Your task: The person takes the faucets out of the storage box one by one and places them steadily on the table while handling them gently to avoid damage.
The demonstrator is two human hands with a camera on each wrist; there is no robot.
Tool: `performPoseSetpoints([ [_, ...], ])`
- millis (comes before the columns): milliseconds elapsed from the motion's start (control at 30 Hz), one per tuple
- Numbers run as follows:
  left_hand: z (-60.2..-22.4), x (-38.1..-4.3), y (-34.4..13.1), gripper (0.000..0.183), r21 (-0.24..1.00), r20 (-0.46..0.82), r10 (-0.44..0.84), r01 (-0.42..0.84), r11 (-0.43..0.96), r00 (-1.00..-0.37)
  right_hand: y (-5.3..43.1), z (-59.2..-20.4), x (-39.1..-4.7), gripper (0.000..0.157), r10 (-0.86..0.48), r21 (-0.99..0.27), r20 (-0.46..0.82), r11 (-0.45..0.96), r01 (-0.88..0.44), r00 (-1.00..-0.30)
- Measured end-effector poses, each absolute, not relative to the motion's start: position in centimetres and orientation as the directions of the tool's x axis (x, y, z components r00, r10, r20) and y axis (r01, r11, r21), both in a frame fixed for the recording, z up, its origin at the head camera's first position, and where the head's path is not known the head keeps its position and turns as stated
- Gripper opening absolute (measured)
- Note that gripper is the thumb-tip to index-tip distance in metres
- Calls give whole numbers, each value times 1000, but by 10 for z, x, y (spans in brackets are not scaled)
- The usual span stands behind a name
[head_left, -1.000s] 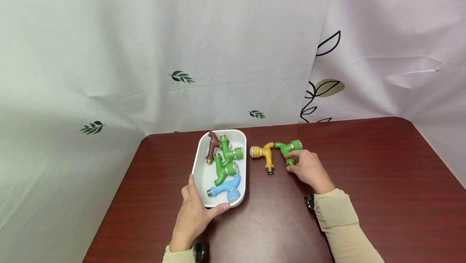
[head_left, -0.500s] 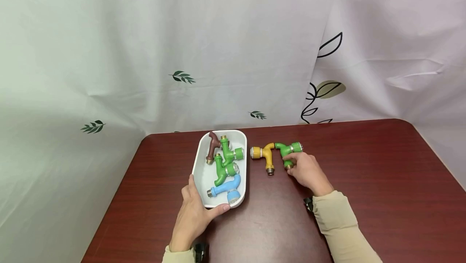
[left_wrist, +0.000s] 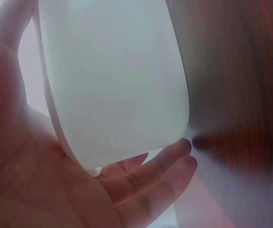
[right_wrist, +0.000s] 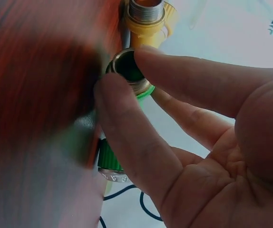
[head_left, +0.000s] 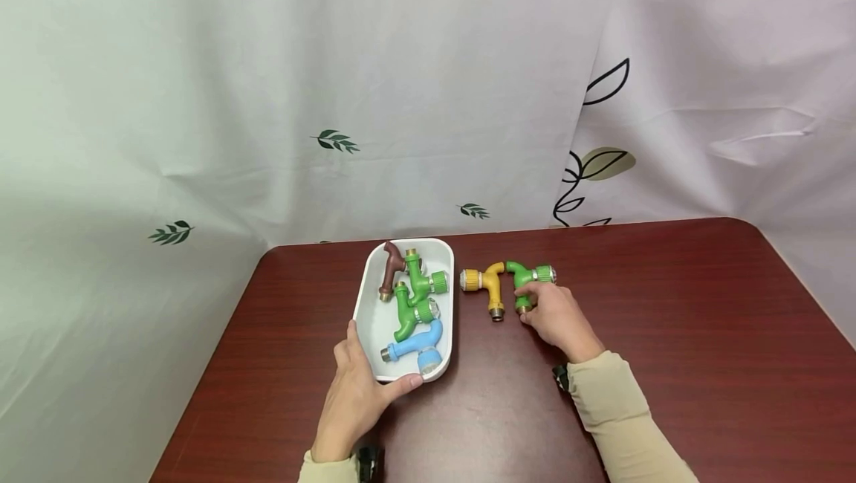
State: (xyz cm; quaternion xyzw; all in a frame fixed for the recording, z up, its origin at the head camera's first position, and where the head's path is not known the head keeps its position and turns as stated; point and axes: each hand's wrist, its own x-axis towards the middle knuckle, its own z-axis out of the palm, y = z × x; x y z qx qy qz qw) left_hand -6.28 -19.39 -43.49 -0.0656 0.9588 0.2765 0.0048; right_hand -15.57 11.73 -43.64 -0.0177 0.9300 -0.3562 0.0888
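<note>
My left hand (head_left: 357, 397) grips the near left corner of a white tray (head_left: 369, 319), its thumb on the near rim and its fingers along the left wall. The left wrist view shows the tray's outer side (left_wrist: 112, 85) against the palm. Inside lie a brown tap (head_left: 391, 275), two green taps and a blue tap (head_left: 416, 343). To the right, my right hand (head_left: 562, 319) pinches another green tap (head_left: 520, 280) by its threaded end, low at the table. A yellow tap (head_left: 493, 291) lies just left of it, spout towards the green one's spout.
The dark red wooden table (head_left: 695, 334) extends well to the right of the taps. White cloth (head_left: 401, 96) with leaf prints hangs behind its back edge and along the sides.
My right hand has shifted slightly left and nearer, turning the green tap so its threaded end swings left. Its spout has come slightly away from the yellow one. The left hand and tray stay put.
</note>
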Motion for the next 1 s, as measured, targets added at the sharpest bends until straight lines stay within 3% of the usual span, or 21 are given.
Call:
performPoseSetpoints([
  [1000, -435, -63, -194, 144, 528, -45, -119, -124, 840, -992, 115, -430, -153, 43, -90, -657, -153, 753, 33, -984],
])
